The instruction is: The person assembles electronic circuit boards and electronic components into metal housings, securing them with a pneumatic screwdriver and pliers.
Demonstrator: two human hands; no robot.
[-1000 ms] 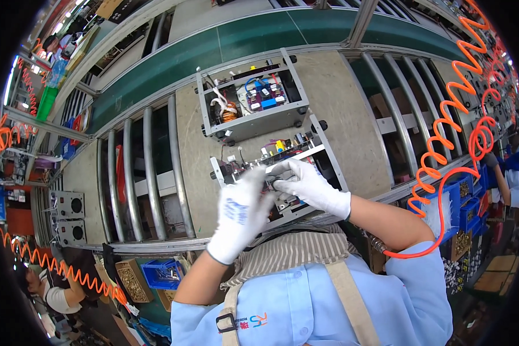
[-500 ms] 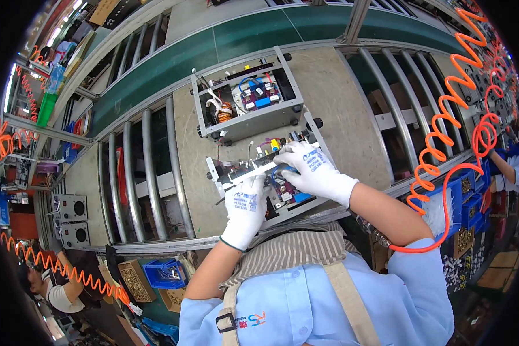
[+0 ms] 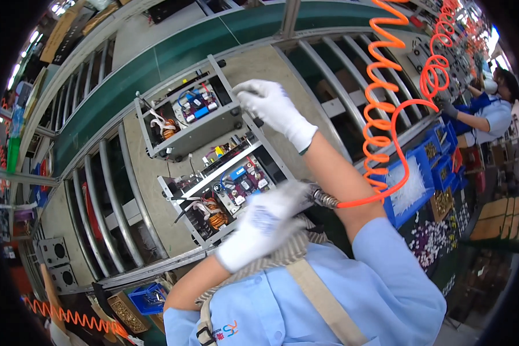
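Two open grey metal chassis with circuit boards, blue parts and copper coils lie on the bench. My right hand (image 3: 274, 109), in a white glove, is at the right end of the far chassis (image 3: 205, 135). Its fingers reach left, slightly bent, with nothing visible in them; contact with the frame is unclear. Motion smears my gloved left hand (image 3: 256, 225) in front of the near chassis (image 3: 271, 155), hiding part of its front edge. Beyond its fingertips, a metal air-hose fitting (image 3: 322, 196) ends a red hose (image 3: 406, 164); whether they touch cannot be made out.
Metal rollers (image 3: 112, 196) flank the bench plate on both sides. A green conveyor belt (image 3: 184, 46) runs behind. Orange coiled hoses (image 3: 380, 75) hang at the right, above blue parts bins (image 3: 406, 190). A co-worker (image 3: 490, 109) is at the far right.
Both hands have left the near chassis's board. My right hand has moved up to the far chassis's right end; my left has swept right along the front. The whole view has shifted.
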